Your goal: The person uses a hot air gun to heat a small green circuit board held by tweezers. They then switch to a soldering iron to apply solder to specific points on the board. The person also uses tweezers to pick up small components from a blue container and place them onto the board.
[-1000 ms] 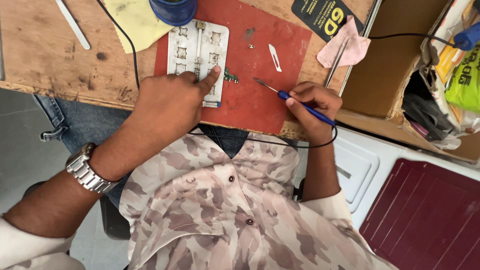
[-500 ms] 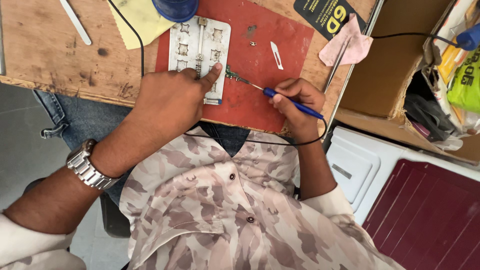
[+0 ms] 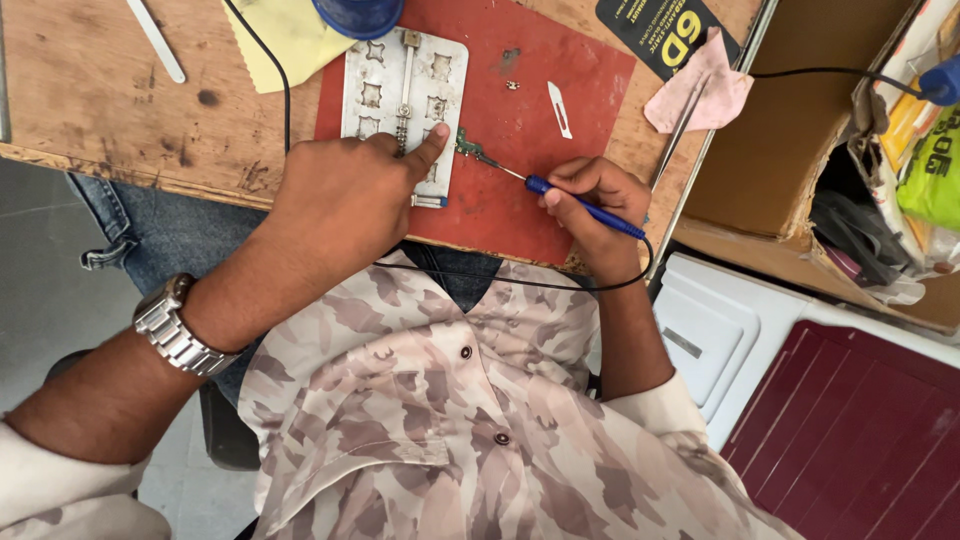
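Soldering looked like the step in hand: our right hand [image 3: 598, 200] pinched the blue soldering iron [image 3: 585, 207] pen-style, fingers closed on it, tip touching the small green circuit board [image 3: 466, 143] on the red mat [image 3: 520, 170]. Our left hand [image 3: 345, 195] pressed its index fingertip on the metal holder plate [image 3: 400, 85] just beside the board; other fingers curled, grasping nothing. The board lay at the plate's right edge, on the wooden worktop [image 3: 90, 110]. We judged the next move needed a steady tip and firm hold-down. A scalpel blade [image 3: 559, 108] lay nearby.
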